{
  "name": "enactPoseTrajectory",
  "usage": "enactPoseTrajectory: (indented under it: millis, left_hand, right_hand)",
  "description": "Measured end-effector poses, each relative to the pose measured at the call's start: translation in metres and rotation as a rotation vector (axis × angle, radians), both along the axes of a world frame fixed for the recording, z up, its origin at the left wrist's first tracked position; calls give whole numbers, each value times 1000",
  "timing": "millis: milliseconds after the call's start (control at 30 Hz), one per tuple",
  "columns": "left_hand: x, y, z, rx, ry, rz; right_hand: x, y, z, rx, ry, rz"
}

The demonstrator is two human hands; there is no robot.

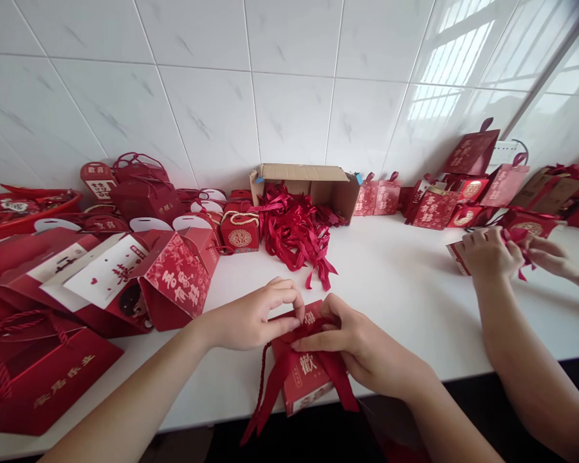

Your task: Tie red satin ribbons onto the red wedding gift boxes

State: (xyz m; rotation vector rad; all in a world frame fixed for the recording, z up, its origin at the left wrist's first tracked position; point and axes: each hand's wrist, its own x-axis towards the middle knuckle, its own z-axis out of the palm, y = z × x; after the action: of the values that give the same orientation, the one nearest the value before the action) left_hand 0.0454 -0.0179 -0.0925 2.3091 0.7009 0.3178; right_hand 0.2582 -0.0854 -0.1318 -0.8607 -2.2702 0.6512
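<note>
Should the left hand [265, 315], thumb and fingertips pinched on the red ribbon [275, 386], pull harder than the right hand [367, 347], the ribbon could slip crooked on the red gift box [307, 382]; its smooth look suggests little friction. The left hand reaches in from the lower left, fingers curled down; the right comes from the lower right, one digit laid across the ribbon, though whether it grips I cannot tell. Beneath both, the box lies at the counter's [390, 283] front edge, so a tug toward the body might tip it off. The ribbon's tails overhang that edge and could tangle with the twisted cord [261, 376] beside them. Beyond, a ribbon heap [292, 238] spills from a cardboard carton [303, 172] near the back edge; a red paper bag [72, 373] fills the left front corner
</note>
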Motion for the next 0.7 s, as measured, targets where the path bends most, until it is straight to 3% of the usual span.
enactPoseTrajectory:
  millis: [267, 500, 700]
  left_hand:
    - [1, 6, -6, 8, -11, -71]
    - [6, 12, -10, -235, -140, -116]
    - [5, 15, -14, -259, -139, -77]
  right_hand:
    - [1, 1, -2, -26, 57, 30]
    - [2, 3, -3, -63, 106, 68]
    - [3, 2, -6, -96, 114, 52]
